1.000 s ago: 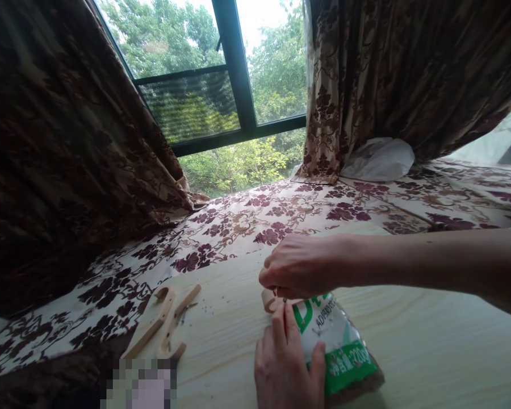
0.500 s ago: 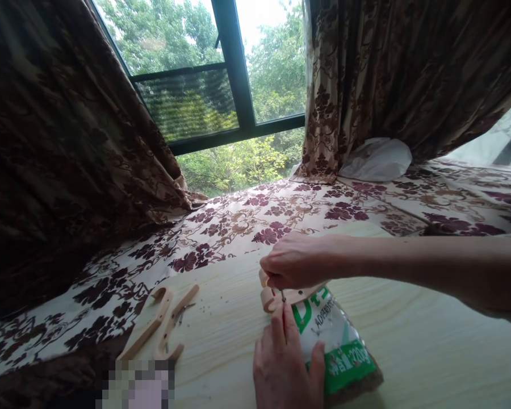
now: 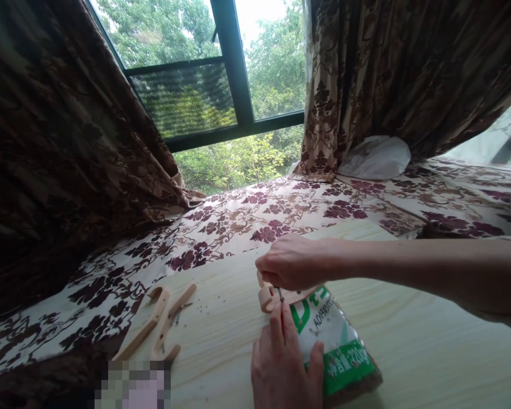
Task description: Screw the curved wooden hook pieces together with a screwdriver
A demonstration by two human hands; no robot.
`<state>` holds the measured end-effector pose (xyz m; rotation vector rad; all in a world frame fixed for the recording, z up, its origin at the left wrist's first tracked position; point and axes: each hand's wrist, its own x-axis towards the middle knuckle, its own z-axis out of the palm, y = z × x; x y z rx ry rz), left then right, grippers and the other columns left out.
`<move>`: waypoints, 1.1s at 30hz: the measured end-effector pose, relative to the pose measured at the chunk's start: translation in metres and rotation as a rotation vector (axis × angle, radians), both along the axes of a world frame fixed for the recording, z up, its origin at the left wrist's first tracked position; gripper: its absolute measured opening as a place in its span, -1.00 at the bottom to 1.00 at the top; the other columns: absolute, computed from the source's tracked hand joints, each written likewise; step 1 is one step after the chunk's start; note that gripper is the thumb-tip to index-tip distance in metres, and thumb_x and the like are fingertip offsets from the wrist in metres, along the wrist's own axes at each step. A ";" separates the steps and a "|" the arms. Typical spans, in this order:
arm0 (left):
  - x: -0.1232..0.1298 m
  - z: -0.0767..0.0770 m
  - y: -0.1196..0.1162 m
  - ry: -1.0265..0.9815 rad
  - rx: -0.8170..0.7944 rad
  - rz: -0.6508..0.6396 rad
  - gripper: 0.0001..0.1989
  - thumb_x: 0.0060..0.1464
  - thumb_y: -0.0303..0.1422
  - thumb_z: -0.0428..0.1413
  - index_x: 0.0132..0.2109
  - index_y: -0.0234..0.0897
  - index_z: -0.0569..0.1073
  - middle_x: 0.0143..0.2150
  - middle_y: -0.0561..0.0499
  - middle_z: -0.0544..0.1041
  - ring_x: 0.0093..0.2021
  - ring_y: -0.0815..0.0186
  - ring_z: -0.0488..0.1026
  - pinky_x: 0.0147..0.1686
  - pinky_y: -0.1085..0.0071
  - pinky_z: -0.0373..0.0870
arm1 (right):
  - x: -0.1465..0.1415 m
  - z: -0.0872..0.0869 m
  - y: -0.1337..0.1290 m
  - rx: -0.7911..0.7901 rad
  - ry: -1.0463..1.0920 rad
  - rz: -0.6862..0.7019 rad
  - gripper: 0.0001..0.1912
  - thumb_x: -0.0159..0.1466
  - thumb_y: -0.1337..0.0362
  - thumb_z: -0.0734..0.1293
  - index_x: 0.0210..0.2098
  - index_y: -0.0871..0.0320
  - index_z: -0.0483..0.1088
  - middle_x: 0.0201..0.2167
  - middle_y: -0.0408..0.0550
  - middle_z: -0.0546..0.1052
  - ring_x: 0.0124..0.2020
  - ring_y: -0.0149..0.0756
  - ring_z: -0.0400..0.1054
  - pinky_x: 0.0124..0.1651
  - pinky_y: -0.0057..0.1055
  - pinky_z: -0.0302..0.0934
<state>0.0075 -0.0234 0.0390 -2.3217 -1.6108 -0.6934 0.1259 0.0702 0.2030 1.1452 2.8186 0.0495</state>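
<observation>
My right hand (image 3: 296, 261) is closed in a fist above a pale wooden piece with a curled end (image 3: 266, 299). A thin dark metal shaft (image 3: 281, 296) shows below the fist; whatever handle it has is hidden by my fingers. From below, my left hand (image 3: 283, 358) reaches up with its fingers stretched out and their tips at the foot of the shaft, against the wood. Its thumb lies apart on a green and white printed plastic bag (image 3: 349, 358). The wooden piece rests on the top of this bag, partly covered by my right hand.
Two more curved wooden hooks (image 3: 147, 326) (image 3: 166, 326) lie at the left of the pale wood-grain board (image 3: 221, 346), with several screws (image 3: 177, 315) beside them. Small dark bits are scattered nearby. Beyond the board are a floral cloth (image 3: 234, 218), a white plastic bag (image 3: 377, 158) and curtains.
The right fist has shifted very slightly to the left over the shaft. My left hand stays in nearly the same place on the bag. The whole view has moved a little.
</observation>
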 end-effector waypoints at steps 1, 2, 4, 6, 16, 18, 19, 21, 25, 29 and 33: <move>0.000 0.001 0.000 0.007 0.001 0.001 -0.46 0.09 -0.28 -0.01 0.19 -0.42 0.23 0.16 -0.22 0.30 -0.06 0.11 0.38 -0.18 0.23 0.39 | -0.001 0.002 0.000 -0.003 -0.002 -0.025 -0.71 0.33 0.28 0.12 -0.30 0.23 0.45 -0.50 -0.02 0.49 -0.59 -0.43 0.13 -0.54 -0.39 -0.19; 0.000 0.001 -0.001 0.011 0.000 0.001 -0.46 0.09 -0.28 -0.01 0.19 -0.43 0.22 0.16 -0.23 0.30 -0.06 0.11 0.38 -0.18 0.22 0.39 | -0.001 0.005 -0.001 -0.003 -0.005 -0.039 -0.70 0.33 0.27 0.12 -0.29 0.25 0.45 -0.50 -0.01 0.49 -0.60 -0.43 0.12 -0.55 -0.39 -0.20; 0.000 0.002 -0.001 0.011 -0.005 0.002 -0.46 0.09 -0.29 -0.02 0.20 -0.42 0.22 0.18 -0.21 0.29 -0.06 0.12 0.38 -0.17 0.22 0.39 | -0.001 0.009 -0.003 -0.009 -0.018 -0.038 -0.74 0.30 0.25 0.16 -0.25 0.26 0.44 -0.49 -0.01 0.49 -0.61 -0.44 0.10 -0.56 -0.40 -0.21; -0.001 0.001 -0.001 -0.004 -0.010 0.008 -0.47 0.09 -0.31 -0.03 0.20 -0.40 0.22 0.18 -0.18 0.29 -0.06 0.15 0.38 -0.17 0.23 0.39 | 0.002 0.012 -0.005 -0.002 -0.028 0.039 -0.79 0.25 0.24 0.24 -0.23 0.22 0.43 -0.50 -0.06 0.49 -0.60 -0.44 0.09 -0.56 -0.40 -0.21; -0.001 -0.004 0.001 -0.025 0.032 -0.001 -0.49 0.12 -0.27 -0.06 0.19 -0.37 0.24 0.15 -0.17 0.33 -0.06 0.16 0.39 -0.17 0.27 0.37 | 0.009 -0.007 0.004 0.021 0.046 0.157 -0.80 0.29 0.30 0.17 -0.36 0.19 0.39 -0.55 -0.14 0.42 -0.61 -0.46 0.04 -0.56 -0.39 -0.19; -0.001 -0.005 0.002 -0.020 0.056 -0.009 -0.50 0.15 -0.24 -0.08 0.18 -0.37 0.24 0.15 -0.18 0.33 -0.06 0.16 0.39 -0.17 0.27 0.37 | 0.008 -0.007 0.008 0.002 0.033 -0.018 -0.73 0.31 0.28 0.13 -0.35 0.22 0.42 -0.56 -0.09 0.42 -0.62 -0.46 0.05 -0.55 -0.39 -0.19; -0.002 -0.005 0.002 -0.017 0.070 -0.011 -0.51 0.15 -0.23 -0.09 0.18 -0.37 0.24 0.16 -0.18 0.33 -0.05 0.16 0.39 -0.18 0.28 0.37 | 0.008 -0.006 0.010 0.001 0.025 -0.074 -0.70 0.32 0.27 0.12 -0.35 0.24 0.44 -0.55 -0.06 0.42 -0.61 -0.45 0.06 -0.55 -0.39 -0.19; -0.002 -0.007 0.003 -0.010 0.106 -0.006 -0.51 0.15 -0.23 -0.10 0.17 -0.37 0.25 0.16 -0.18 0.33 -0.07 0.17 0.40 -0.21 0.28 0.37 | 0.006 -0.001 0.010 0.002 0.005 -0.100 -0.66 0.32 0.26 0.11 -0.36 0.27 0.45 -0.55 -0.01 0.43 -0.61 -0.44 0.08 -0.55 -0.39 -0.19; -0.003 -0.010 0.005 -0.004 0.141 0.009 -0.50 0.12 -0.24 -0.08 0.16 -0.37 0.27 0.16 -0.17 0.35 -0.12 0.19 0.44 -0.28 0.30 0.38 | 0.004 0.014 0.000 -0.038 -0.055 0.003 -0.79 0.22 0.24 0.25 -0.31 0.24 0.46 -0.56 -0.05 0.44 -0.60 -0.42 0.13 -0.56 -0.41 -0.17; -0.004 -0.013 0.007 0.004 0.142 0.007 -0.50 0.13 -0.23 -0.10 0.16 -0.38 0.27 0.12 -0.17 0.40 -0.15 0.21 0.47 -0.32 0.31 0.37 | 0.007 0.017 -0.006 -0.040 -0.077 0.188 -0.84 0.20 0.42 0.23 -0.30 0.22 0.44 -0.53 -0.08 0.48 -0.59 -0.43 0.16 -0.56 -0.42 -0.16; -0.004 -0.014 0.009 0.010 0.152 0.002 -0.50 0.13 -0.22 -0.11 0.15 -0.39 0.29 0.11 -0.19 0.40 -0.17 0.21 0.48 -0.36 0.32 0.36 | 0.010 0.006 0.000 -0.021 0.006 0.152 -0.83 0.23 0.37 0.21 -0.32 0.21 0.45 -0.51 -0.06 0.51 -0.57 -0.41 0.19 -0.57 -0.40 -0.17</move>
